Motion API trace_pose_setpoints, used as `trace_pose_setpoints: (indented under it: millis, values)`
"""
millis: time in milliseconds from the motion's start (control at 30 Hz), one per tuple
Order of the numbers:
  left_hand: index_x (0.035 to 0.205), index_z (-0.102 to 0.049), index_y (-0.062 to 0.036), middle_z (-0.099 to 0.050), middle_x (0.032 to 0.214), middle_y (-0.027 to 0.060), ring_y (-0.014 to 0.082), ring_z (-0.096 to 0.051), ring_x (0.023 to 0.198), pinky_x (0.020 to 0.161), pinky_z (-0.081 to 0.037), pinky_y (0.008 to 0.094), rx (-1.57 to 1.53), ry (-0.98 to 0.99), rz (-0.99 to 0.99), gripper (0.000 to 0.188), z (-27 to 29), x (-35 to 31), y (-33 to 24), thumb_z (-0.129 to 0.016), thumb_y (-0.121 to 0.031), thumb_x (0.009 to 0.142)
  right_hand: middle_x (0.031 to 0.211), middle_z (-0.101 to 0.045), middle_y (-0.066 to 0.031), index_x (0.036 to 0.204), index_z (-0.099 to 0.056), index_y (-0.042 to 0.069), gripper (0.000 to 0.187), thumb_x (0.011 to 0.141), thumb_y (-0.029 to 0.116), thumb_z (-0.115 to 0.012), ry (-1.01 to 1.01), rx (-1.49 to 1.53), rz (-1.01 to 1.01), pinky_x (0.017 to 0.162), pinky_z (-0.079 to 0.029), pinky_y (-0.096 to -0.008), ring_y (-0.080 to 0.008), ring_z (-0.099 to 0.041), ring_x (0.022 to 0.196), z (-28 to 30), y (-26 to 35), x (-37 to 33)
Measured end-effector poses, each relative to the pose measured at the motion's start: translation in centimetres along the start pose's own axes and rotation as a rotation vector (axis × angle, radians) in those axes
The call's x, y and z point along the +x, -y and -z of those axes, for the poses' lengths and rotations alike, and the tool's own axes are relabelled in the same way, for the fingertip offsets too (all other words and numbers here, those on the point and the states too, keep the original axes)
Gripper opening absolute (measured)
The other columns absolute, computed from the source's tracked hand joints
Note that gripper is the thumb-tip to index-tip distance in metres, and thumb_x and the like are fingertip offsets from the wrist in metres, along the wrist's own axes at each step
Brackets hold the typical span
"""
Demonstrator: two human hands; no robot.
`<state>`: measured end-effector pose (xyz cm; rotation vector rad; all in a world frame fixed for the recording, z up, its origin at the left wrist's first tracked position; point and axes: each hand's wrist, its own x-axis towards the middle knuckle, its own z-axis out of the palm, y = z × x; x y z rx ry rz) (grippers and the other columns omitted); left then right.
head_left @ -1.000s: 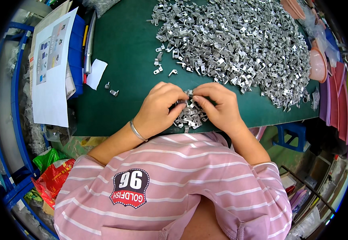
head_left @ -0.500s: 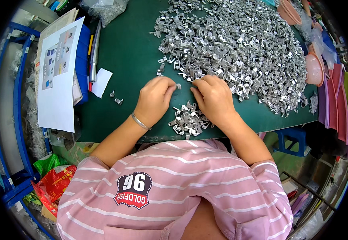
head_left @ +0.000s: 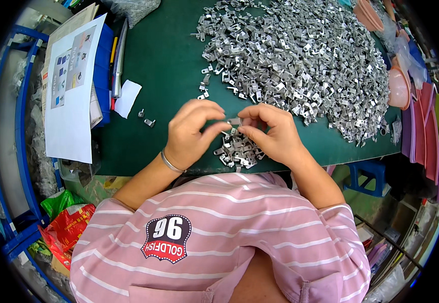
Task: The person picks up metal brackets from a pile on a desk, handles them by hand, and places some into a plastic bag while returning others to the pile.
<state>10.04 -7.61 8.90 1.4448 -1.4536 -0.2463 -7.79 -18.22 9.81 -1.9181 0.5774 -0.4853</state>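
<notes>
Between the tips of my two hands is a small bent metal clip (head_left: pixel 235 121). My right hand (head_left: pixel 276 132) pinches it between thumb and fingers. My left hand (head_left: pixel 189 132), with a bracelet at its wrist, has its thumb tip close to the clip and its index finger apart from the thumb; whether the thumb touches the clip I cannot tell. Below the fingertips lies a small heap of metal clips (head_left: pixel 240 151), partly covered by my right hand. Beyond my hands spreads a large pile of similar silvery clips (head_left: pixel 300 60).
The green table (head_left: pixel 153 65) has two loose metal pieces (head_left: pixel 149 122) at left. A white scrap of paper (head_left: pixel 127 99), a printed sheet (head_left: pixel 70 96) and a blue bin (head_left: pixel 103 76) stand at the left. Pink bowls (head_left: pixel 398 87) line the right edge, above a blue stool (head_left: pixel 366 178).
My left hand has opened its pinch, and the small piece it held is no longer in it. Both hands have come nearer each other; the right now holds a clip at its fingertips.
</notes>
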Motion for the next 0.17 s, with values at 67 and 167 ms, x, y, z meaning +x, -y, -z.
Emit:
trace_pose_setpoints:
  millis: [67,167]
  values:
    - [0.082,-0.064,-0.0003,-0.064,0.086,0.0103,0.0188,-0.062,0.074,0.063,-0.049,0.0269,0.129,-0.075,0.0,0.014,0.6,0.0,1.3,-0.074,0.004,0.073,0.077,-0.062,-0.0079,0.099,-0.067,0.002,0.027,0.074,0.008,-0.075,0.103,-0.093,0.036,0.062,-0.051,-0.0306,-0.0186,-0.062,0.069,0.7,0.3,0.1]
    - [0.087,-0.064,-0.0036,-0.062,0.095,0.0124,0.0242,-0.061,0.076,0.067,-0.05,0.0298,0.209,-0.005,0.213,0.014,1.2,0.8,2.1,-0.071,0.0,0.076,0.075,-0.061,-0.0087,0.099,-0.067,0.003,0.027,0.074,0.01,-0.075,0.236,-0.115,0.039,0.062,-0.05,-0.0334,-0.0216,-0.062,0.07,1.3,1.2,0.6]
